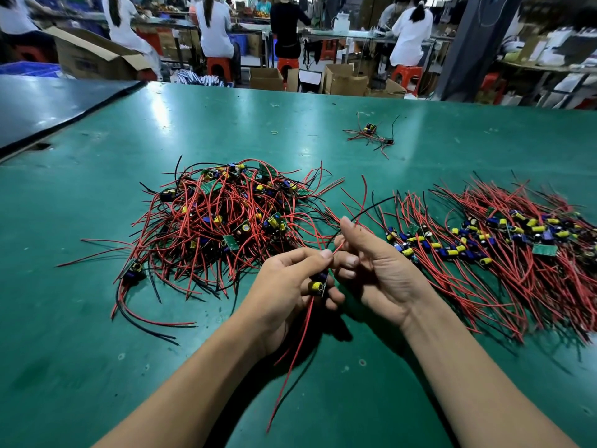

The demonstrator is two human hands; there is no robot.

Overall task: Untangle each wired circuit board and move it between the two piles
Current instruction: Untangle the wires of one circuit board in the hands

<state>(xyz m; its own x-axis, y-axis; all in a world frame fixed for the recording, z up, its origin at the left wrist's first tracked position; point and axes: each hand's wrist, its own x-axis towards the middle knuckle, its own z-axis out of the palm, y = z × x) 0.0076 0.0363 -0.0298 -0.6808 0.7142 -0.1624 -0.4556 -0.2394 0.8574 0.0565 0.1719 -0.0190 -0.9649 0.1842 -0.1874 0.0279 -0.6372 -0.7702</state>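
Observation:
My left hand [290, 279] holds a small circuit board [318, 284] with a yellow capacitor just above the green table [97, 318]. Red wires hang down from the board toward me. My right hand [371, 263] pinches the board's upper wires, one red and one black, which arc up and to the right. A tangled pile of boards and red and black wires [223, 227] lies to the left of my hands. To the right lies a pile [504, 244] whose boards sit in rows with their wires running roughly parallel.
A small separate bunch of wired boards [370, 134] lies farther back on the table, with a rubber band [274, 132] near it. A dark mat [48, 105] covers the far left corner. Seated people, stools and cardboard boxes stand beyond the table's far edge.

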